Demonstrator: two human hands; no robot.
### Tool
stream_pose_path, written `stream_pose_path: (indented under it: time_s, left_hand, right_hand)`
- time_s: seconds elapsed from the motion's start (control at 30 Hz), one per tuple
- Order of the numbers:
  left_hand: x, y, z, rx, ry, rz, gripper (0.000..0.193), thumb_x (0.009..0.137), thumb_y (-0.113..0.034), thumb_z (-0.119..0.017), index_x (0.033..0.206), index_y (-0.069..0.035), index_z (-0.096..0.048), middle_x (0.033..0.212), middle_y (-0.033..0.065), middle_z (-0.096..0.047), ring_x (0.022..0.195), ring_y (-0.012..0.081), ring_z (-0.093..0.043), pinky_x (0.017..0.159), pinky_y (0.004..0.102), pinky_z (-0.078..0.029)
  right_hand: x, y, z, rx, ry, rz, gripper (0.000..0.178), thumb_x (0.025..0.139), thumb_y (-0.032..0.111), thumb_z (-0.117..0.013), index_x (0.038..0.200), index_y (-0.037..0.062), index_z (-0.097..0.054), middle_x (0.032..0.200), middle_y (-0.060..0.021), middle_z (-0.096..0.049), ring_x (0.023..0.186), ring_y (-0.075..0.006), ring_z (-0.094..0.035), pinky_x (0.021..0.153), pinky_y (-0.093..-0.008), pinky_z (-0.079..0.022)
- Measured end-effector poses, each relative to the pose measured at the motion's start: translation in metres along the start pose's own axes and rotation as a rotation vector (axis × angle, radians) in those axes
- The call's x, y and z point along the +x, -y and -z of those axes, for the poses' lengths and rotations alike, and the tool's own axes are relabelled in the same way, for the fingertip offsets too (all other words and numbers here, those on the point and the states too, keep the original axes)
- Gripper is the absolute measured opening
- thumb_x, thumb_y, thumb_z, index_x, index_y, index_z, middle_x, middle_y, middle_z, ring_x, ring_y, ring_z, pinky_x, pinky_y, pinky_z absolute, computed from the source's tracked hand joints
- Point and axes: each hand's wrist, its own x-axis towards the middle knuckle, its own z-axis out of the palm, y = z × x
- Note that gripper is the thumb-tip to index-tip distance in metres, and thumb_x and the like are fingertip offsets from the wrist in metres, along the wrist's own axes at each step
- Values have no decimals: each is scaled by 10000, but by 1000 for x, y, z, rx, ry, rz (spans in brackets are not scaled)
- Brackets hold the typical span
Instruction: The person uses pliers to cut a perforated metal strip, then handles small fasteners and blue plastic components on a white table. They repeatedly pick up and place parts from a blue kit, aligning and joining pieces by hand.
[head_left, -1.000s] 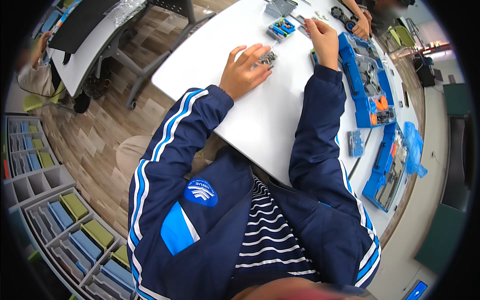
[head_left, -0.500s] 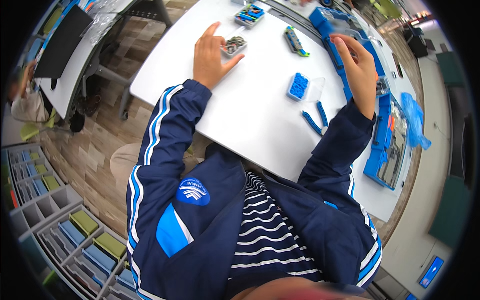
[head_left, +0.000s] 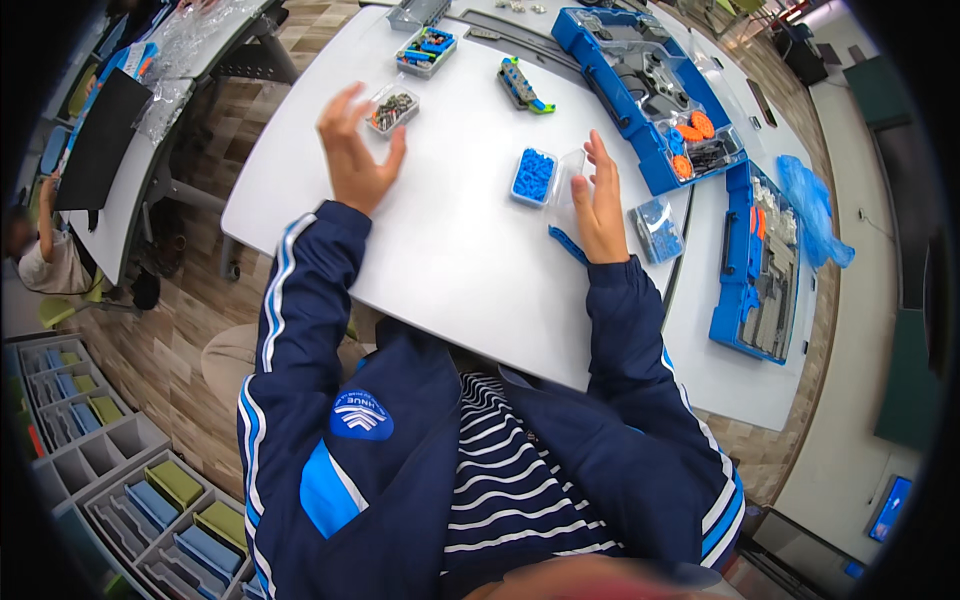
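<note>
Left hand [head_left: 358, 165], right hand [head_left: 602, 222]: thumbs, fingers apart
Grey-and-green plastic assembly [head_left: 520, 88], 12 o'clock: seemingly part-joined
Small blue plastic pieces [head_left: 535, 175]: loose

1. Holds forward the left arm in a white-and-blue-striped navy sleeve [head_left: 308, 290] and the matching right arm [head_left: 632, 335].
2. Holds the bare left hand [head_left: 358, 160] open, thumb wide of the fingers.
3. Holds the bare right hand [head_left: 602, 222] open, fingers extended, thumb apart.

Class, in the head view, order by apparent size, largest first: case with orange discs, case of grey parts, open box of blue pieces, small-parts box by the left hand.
1. Case with orange discs
2. Case of grey parts
3. Open box of blue pieces and small-parts box: too alike to rank.
</note>
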Motion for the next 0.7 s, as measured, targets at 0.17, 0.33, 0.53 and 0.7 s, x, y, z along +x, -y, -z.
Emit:
stream_pose_path:
  time_s: [0.17,0.33,0.53,0.7]
  left_hand:
    - [24,-39,-78,-225,261,-98,468,855,-53,-667,1301,-58,-525,1331,122,-558,1275,318,-503,1073,417,-412]
    - [44,-41,-149,-55,345,-123,513,821,-239,-787,1282,-120,-595,1376,138,-553,1309,355,-492,1102,425,-399]
    - [45,-22,-156,-308,309,84,411,862,-351,-740,1160,-78,-668,1310,164,-603,1195,357,-579,1035,434,-434]
    - [98,24,-202,-272,247,144,263,901,-162,-628,1128,-49,-699,1202,202,-667,1144,366,-621,1003,446,-471]
  right_hand:
    - [1,-14,20,-34,-56,-12,616,1071,493,-371,1467,26,-444,1380,-208,-515,1306,-336,-474,1124,-414,-337]
    - [0,-14,30,53,-138,-48,570,1086,467,-342,1333,5,-567,1298,-204,-569,1248,-333,-522,1083,-398,-371]
    - [-4,-14,44,3,-69,-79,466,1072,380,-439,1229,-12,-636,1218,-191,-606,1175,-325,-563,1055,-379,-396]
    - [-16,-8,62,-184,230,-152,597,854,342,-769,1301,-6,-582,1206,-193,-574,1152,-349,-536,1034,-397,-417]
